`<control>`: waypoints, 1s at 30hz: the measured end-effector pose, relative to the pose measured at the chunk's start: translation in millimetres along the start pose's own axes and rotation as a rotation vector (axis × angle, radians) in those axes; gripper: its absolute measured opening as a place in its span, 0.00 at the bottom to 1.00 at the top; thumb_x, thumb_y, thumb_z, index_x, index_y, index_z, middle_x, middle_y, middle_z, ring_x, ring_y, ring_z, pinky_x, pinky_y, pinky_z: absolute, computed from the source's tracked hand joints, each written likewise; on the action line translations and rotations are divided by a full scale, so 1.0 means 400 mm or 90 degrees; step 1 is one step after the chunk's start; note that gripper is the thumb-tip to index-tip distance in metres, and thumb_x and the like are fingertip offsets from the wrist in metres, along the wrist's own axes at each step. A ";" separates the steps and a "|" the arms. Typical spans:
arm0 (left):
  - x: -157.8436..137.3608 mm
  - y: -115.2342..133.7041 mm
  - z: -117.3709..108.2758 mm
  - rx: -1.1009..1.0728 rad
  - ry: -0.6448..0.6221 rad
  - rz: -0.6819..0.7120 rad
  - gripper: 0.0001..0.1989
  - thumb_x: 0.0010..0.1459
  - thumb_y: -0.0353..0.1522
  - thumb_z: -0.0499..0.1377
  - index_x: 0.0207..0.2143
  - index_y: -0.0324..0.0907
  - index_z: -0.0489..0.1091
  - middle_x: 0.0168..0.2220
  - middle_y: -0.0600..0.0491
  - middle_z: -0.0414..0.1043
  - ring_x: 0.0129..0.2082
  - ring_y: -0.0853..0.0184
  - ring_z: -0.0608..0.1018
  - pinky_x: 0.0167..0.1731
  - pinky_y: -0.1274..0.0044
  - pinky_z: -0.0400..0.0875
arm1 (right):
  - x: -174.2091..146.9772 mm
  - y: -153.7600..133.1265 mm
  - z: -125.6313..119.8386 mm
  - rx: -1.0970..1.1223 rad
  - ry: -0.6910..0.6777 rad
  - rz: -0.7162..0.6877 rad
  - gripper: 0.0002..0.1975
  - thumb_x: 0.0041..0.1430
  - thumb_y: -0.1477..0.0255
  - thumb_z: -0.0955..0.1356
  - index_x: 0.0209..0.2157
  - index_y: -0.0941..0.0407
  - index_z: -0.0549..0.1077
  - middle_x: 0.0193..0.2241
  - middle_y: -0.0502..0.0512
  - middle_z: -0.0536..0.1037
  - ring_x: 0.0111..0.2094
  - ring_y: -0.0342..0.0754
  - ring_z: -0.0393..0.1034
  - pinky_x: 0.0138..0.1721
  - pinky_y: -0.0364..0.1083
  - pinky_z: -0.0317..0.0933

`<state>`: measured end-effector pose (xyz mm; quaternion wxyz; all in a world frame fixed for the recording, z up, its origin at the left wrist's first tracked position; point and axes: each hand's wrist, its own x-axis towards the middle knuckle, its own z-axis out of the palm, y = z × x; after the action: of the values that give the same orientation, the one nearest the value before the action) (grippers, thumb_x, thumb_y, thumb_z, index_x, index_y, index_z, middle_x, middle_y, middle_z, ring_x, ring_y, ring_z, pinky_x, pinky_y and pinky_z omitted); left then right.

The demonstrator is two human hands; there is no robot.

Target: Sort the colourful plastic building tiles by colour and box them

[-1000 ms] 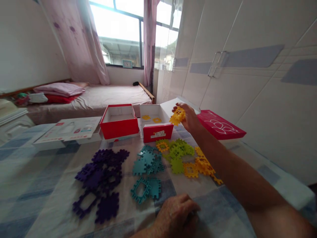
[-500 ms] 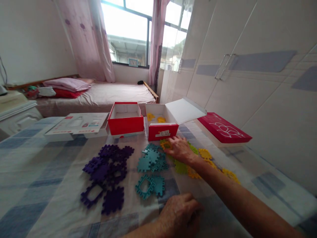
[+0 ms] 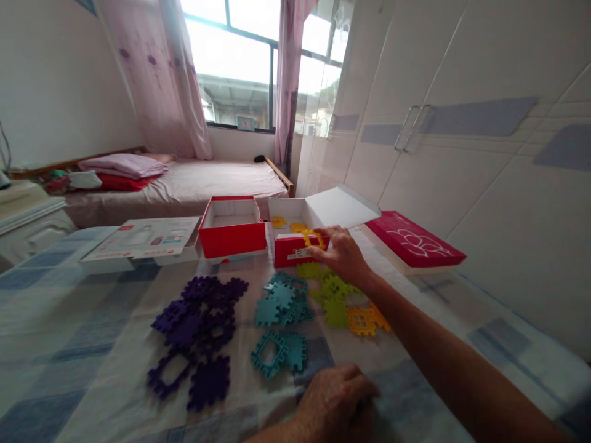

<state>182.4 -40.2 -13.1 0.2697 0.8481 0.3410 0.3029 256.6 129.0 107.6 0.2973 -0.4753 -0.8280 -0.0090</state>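
Two hands show in the head view, over a checked cloth (image 3: 106,344) stretching broadly leftward past the purple pieces (image 3: 209,383) and rightward beyond the right forearm. The fingers of the right hand (image 3: 344,253) pinch a yellow piece (image 3: 306,237), seen against the front rim of the red box (image 3: 282,253) with the white flap (image 3: 341,206). The piece is a thin frame, notched outside, hollow inside. The left hand (image 3: 338,397) rests low, fingers curled; its grip cannot be told.

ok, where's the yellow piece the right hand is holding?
Head view, just right of centre: the yellow piece is in the right hand, overlapping the front of the open box, higher in the picture than the green pieces.
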 end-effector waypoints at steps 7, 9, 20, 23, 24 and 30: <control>-0.006 -0.008 0.003 -0.028 0.007 0.000 0.14 0.46 0.22 0.55 0.36 0.40 0.72 0.31 0.51 0.73 0.31 0.68 0.76 0.31 0.81 0.67 | 0.077 0.063 -0.046 -0.034 0.138 0.043 0.27 0.57 0.58 0.62 0.54 0.60 0.64 0.53 0.64 0.66 0.53 0.57 0.60 0.51 0.56 0.56; -0.008 -0.005 0.003 -0.034 0.012 -0.002 0.13 0.47 0.22 0.55 0.36 0.40 0.72 0.32 0.50 0.73 0.31 0.67 0.76 0.31 0.81 0.67 | -0.011 0.107 -0.058 -0.032 0.096 0.036 0.25 0.59 0.58 0.60 0.53 0.58 0.65 0.52 0.62 0.67 0.53 0.55 0.60 0.53 0.55 0.55; -0.009 0.021 -0.019 -0.052 0.010 -0.039 0.13 0.49 0.22 0.54 0.36 0.40 0.73 0.33 0.50 0.73 0.32 0.68 0.75 0.33 0.81 0.67 | -0.329 0.315 -0.091 -0.038 -0.350 0.182 0.50 0.39 0.46 0.69 0.62 0.51 0.53 0.63 0.61 0.49 0.62 0.61 0.45 0.60 0.58 0.42; -0.008 0.025 -0.025 -0.049 0.005 -0.039 0.13 0.50 0.22 0.53 0.36 0.40 0.73 0.32 0.50 0.73 0.31 0.69 0.75 0.32 0.81 0.67 | -0.338 0.314 -0.080 -0.025 -0.325 0.140 0.46 0.39 0.49 0.70 0.60 0.52 0.59 0.60 0.62 0.57 0.59 0.60 0.53 0.59 0.57 0.47; -0.008 0.026 -0.027 -0.049 0.003 -0.038 0.13 0.50 0.22 0.53 0.36 0.40 0.73 0.32 0.51 0.73 0.31 0.69 0.75 0.32 0.82 0.66 | -0.343 0.310 -0.078 -0.024 -0.302 0.119 0.44 0.40 0.50 0.70 0.58 0.52 0.61 0.58 0.62 0.60 0.57 0.59 0.55 0.58 0.56 0.49; -0.009 0.025 -0.026 -0.053 0.004 -0.046 0.14 0.48 0.21 0.54 0.36 0.40 0.73 0.32 0.51 0.73 0.31 0.69 0.75 0.33 0.81 0.66 | -0.388 0.268 -0.073 -0.001 -0.179 0.082 0.27 0.50 0.61 0.67 0.51 0.57 0.66 0.45 0.60 0.69 0.46 0.52 0.64 0.50 0.50 0.59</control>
<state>177.2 -46.5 -0.8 0.3145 0.8221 0.3597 0.3095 413.3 57.8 25.4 0.1780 -0.5241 -0.8294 0.0759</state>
